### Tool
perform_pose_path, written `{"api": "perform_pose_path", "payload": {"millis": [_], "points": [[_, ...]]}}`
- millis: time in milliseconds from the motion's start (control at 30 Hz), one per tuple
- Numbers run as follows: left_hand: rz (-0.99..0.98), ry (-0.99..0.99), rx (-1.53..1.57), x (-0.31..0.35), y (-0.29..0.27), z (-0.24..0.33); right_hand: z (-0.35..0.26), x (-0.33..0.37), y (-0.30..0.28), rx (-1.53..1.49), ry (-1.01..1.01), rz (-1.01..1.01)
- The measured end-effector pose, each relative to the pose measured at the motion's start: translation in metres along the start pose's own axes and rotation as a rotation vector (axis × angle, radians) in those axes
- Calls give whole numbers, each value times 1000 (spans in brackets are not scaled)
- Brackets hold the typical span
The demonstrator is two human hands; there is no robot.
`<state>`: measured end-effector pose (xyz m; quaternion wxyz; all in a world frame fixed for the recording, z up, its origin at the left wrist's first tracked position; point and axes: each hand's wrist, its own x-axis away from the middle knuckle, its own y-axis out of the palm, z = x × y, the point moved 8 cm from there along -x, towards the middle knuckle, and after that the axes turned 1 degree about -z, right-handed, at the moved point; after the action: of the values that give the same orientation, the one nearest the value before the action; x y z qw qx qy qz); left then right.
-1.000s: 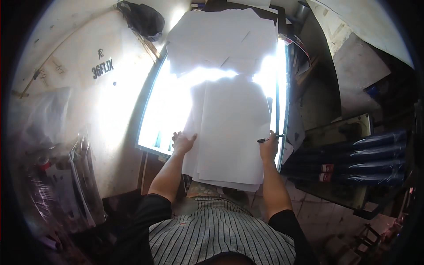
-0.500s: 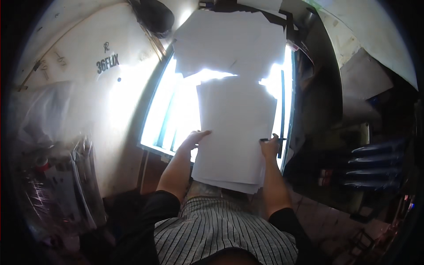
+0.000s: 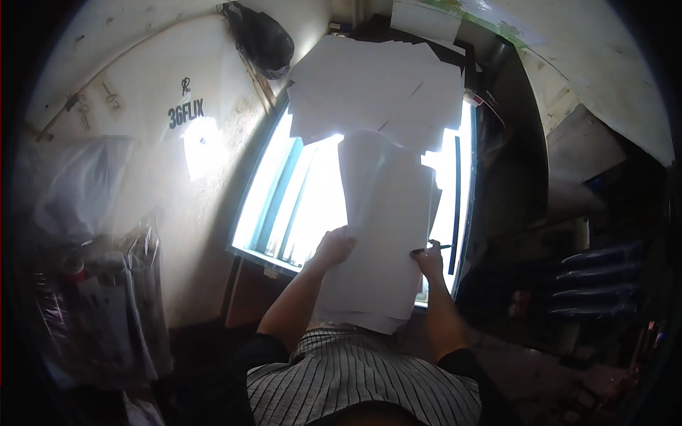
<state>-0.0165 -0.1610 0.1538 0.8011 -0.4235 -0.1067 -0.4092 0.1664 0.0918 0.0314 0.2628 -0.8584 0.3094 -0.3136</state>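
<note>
A stack of large white paper sheets [image 3: 383, 234] lies lengthwise in front of me, over a brightly lit glass-topped box [image 3: 238, 248]. My left hand [image 3: 335, 246] is closed on the stack's left edge, and the paper curves upward near it. At the right edge my right hand [image 3: 428, 260] is closed on the sheets with a dark, thin pen [image 3: 444, 246] between its fingers. The near ends of the sheets reach my striped shirt and are slightly out of line. Fingers beneath the paper are hidden.
Beyond the stack, a wide, uneven pile of white sheets [image 3: 376, 85] covers the light box's far end. A black bag [image 3: 263, 42] hangs at the far left. Plastic-wrapped goods [image 3: 106, 284] stand at left, and dark blue wrapped bundles [image 3: 597, 280] lie at right.
My hands have come closer together, and the sheets between them now bow lengthwise. More of the lit glass shows at the sides. The whole view has shifted a little.
</note>
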Motion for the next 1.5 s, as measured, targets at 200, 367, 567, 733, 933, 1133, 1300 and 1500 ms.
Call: {"api": "perform_pose_path", "payload": {"millis": [200,367,567,733,933,1133,1300,1500], "points": [[-65,-33,1078,12,8,-155,1,-17,24,-400,-51,-121],[261,-157,383,-1,10,-199,-74,-9,54,-397,-30,-342],[427,-341,50,16,1,-148,-113,8,51,225,-66,-193],[612,23,13,59,-29,-49,-164,61,16,81,-427,-73],[872,316,475,122,-80,-34,-178,106,-92,-460,-645,208],[673,633,917,120,-80,-22,-164,96,-126,-712,-795,105],[678,684,716,124,-80,1,-154,97,-138,-712,-814,91],[1045,528,615,150,-111,35,-202,149,-183,-328,-806,741]]}}
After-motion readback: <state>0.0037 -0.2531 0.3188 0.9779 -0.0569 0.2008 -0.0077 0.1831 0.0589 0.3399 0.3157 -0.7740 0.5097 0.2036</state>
